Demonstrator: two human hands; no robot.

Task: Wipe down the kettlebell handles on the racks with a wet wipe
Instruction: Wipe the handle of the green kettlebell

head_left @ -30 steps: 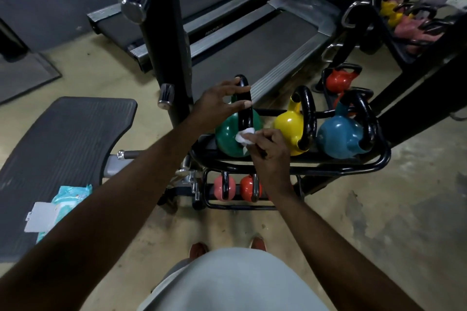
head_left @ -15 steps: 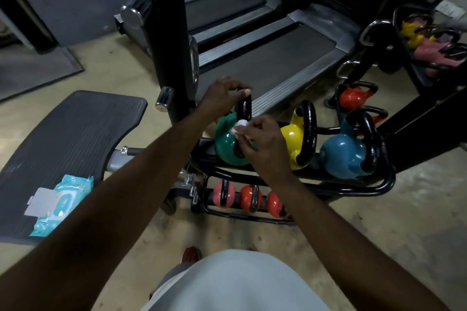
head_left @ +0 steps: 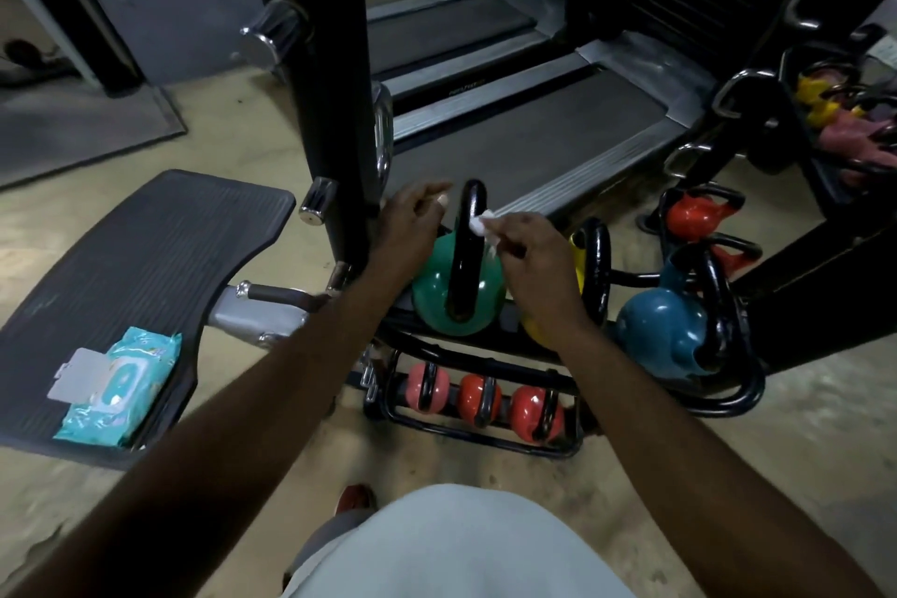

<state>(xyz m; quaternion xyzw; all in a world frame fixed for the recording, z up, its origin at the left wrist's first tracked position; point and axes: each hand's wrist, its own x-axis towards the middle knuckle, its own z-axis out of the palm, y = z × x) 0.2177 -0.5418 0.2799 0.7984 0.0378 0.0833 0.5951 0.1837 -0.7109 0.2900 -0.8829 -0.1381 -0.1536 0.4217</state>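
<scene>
1. The right grip (head_left: pixel 529 253) pinches a small wad of white wet wipe (head_left: pixel 480 227) in curled fingertips. It presses the wad on the right side of the black handle (head_left: pixel 467 257) of the green kettlebell (head_left: pixel 437 306), near the top of the loop.
2. The left grip (head_left: pixel 410 228) holds nothing. Its fingers are stretched out just left of the handle's top, and I cannot tell whether they touch it.
3. The green kettlebell sits at the left end of the upper tier of the black rack (head_left: pixel 750 384). A yellow kettlebell (head_left: pixel 596 267) and a blue kettlebell (head_left: pixel 655 335) stand to its right.
4. The wipe looks soft, limp and damp, so it probably bunches or slides unless pinched firmly and wrapped partly round the bar.
5. The handle is stiff and glossy, and the bell is likely too heavy to shift under rubbing. Steadying it at the loop's top should be enough.
6. The pack of wipes (head_left: pixel 116 384) lies on the ribbed desk (head_left: pixel 145 267) at near left, well apart from the rack.
</scene>
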